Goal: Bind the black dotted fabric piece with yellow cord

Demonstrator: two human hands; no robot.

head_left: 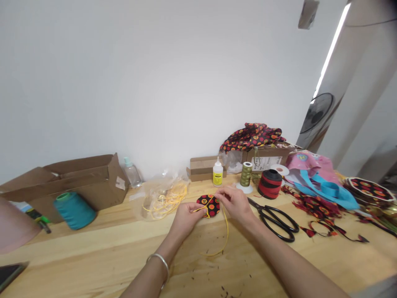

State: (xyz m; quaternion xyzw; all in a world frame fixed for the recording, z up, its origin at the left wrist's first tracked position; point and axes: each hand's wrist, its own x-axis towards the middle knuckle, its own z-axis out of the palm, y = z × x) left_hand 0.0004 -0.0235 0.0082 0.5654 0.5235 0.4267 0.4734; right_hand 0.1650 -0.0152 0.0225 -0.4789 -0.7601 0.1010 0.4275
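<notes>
A small round piece of dark fabric with red and yellow flowers (pixel 212 203) lies on the wooden table between my hands. Yellow cord (pixel 227 231) crosses over it, and a loose length curves down onto the wood. My left hand (pixel 190 215) pinches the cord at the fabric's left edge. At the upper right edge, the fingers of my right hand (pixel 231 200) are closed on the cord too, though the fingertips are small in view. Black-handled scissors (pixel 277 219) lie just right of my right wrist.
Behind stand a glue bottle (pixel 218 173), a green thread spool (pixel 246 174) and a red-and-black spool (pixel 269 184). Left are a bag of yellow cord (pixel 173 196), a teal thread cone (pixel 75 211) and a cardboard box (pixel 83 182). Fabric scraps (pixel 319 203) and blue ribbon (pixel 328 190) lie right.
</notes>
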